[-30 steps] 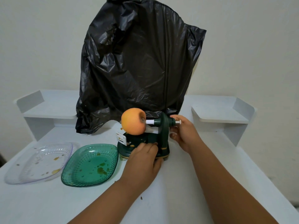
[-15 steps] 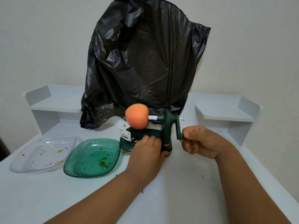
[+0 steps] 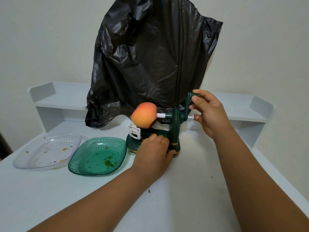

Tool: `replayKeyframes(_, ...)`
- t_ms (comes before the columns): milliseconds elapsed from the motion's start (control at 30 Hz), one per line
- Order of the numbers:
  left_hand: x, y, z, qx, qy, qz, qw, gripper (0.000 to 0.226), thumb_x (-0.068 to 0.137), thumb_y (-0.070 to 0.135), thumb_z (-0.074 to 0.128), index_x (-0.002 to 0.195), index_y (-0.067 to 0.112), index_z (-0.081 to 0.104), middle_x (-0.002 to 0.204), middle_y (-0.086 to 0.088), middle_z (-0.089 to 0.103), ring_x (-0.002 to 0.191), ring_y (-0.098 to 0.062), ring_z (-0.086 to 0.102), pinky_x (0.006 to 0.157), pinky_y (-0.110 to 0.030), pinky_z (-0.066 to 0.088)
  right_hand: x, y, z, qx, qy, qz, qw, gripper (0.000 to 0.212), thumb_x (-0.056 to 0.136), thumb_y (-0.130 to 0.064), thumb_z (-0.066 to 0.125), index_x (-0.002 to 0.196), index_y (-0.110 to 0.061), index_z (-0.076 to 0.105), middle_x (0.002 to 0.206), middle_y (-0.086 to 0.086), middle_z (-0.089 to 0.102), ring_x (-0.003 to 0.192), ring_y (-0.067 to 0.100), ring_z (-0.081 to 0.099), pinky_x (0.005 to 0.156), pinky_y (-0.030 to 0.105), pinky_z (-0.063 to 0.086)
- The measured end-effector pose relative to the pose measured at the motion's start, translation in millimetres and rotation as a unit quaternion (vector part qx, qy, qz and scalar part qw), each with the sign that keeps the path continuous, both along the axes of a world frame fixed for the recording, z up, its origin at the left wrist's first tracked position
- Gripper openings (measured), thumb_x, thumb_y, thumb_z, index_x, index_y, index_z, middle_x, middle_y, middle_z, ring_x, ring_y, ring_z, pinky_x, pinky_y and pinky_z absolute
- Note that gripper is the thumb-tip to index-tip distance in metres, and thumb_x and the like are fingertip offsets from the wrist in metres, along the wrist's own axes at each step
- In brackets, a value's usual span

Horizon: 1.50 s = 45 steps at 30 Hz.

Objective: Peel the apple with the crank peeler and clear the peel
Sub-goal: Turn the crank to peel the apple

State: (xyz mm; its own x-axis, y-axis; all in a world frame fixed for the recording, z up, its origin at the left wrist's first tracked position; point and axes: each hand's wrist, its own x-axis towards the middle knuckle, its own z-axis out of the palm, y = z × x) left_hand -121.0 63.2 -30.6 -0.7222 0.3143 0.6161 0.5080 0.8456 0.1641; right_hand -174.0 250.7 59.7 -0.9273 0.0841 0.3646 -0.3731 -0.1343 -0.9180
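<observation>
The apple [image 3: 144, 115] sits unpeeled on the peeler [image 3: 173, 129] spike, above its white blade arm. The right hand [image 3: 209, 113] pinches the crank knob [image 3: 194, 96], raised high. The left hand [image 3: 154, 152] curls over the peeler's base, pressing it to the table [image 3: 192, 190]. 2 dishes lie left: green [image 3: 97, 157], then clear [image 3: 47, 150]. A black bag [image 3: 150, 61] stands behind.

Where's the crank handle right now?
Head view, right of centre: the crank handle points up above the peeler, pinched by the right hand, in front of the black bag.
</observation>
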Motion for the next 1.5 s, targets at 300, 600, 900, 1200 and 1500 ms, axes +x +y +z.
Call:
replayKeyframes(300,0.5,3.7,1.7,-0.047,0.027,0.002,0.999,0.019,0.084,0.031,0.069,0.082,0.013,0.064,0.078,-0.002,0.064,0.077,-0.021,0.056,0.064,-0.03,0.045,-23.1,-1.4,-31.7,0.188,-0.053,-0.116,0.974,0.032,0.087,0.002,0.054,0.087,-0.027,0.068,0.083,0.002,0.071,0.067,0.012,0.065,0.047,0.023,0.046)
replayKeyframes(600,2.5,7.7,3.1,-0.066,0.024,0.022,0.997,0.02,0.073,0.026,0.081,0.072,0.015,0.064,0.068,0.0,0.063,0.066,-0.018,0.058,0.053,-0.025,0.044,2.3,38.3,-27.2,0.162,-0.22,0.321,0.907,0.013,0.068,-0.007,0.079,0.076,-0.012,0.069,0.066,0.016,0.068,0.049,0.018,0.061,0.046,0.023,0.05)
replayKeyframes(900,4.0,4.1,4.3,-0.032,0.023,0.004,0.999,0.019,0.082,0.032,0.071,0.081,0.013,0.065,0.077,-0.002,0.064,0.076,-0.02,0.057,0.057,-0.028,0.041,4.3,12.9,8.1,-0.023,0.003,0.147,0.989,0.011,0.091,-0.011,0.06,0.09,-0.004,0.069,0.065,0.008,0.064,0.049,0.01,0.05,0.046,0.021,0.041)
replayKeyframes(1200,3.9,0.1,3.8,-0.037,0.009,-0.006,0.999,0.022,0.084,0.032,0.066,0.092,0.012,0.063,0.089,-0.004,0.064,0.087,-0.023,0.055,0.064,-0.03,0.04,-19.9,0.2,-31.6,0.211,-0.112,-0.069,0.969,0.017,0.094,-0.007,0.057,0.098,-0.017,0.07,0.087,-0.001,0.075,0.077,0.014,0.069,0.059,0.025,0.047)
replayKeyframes(1500,6.8,5.1,8.4,-0.057,0.006,0.001,0.998,0.019,0.082,0.028,0.069,0.087,0.011,0.062,0.086,-0.005,0.064,0.084,-0.024,0.055,0.059,-0.03,0.035,21.3,33.4,0.4,0.206,-0.191,0.282,0.917,0.019,0.08,-0.016,0.068,0.061,-0.014,0.067,0.056,0.01,0.063,0.039,0.01,0.049,0.041,0.019,0.042)
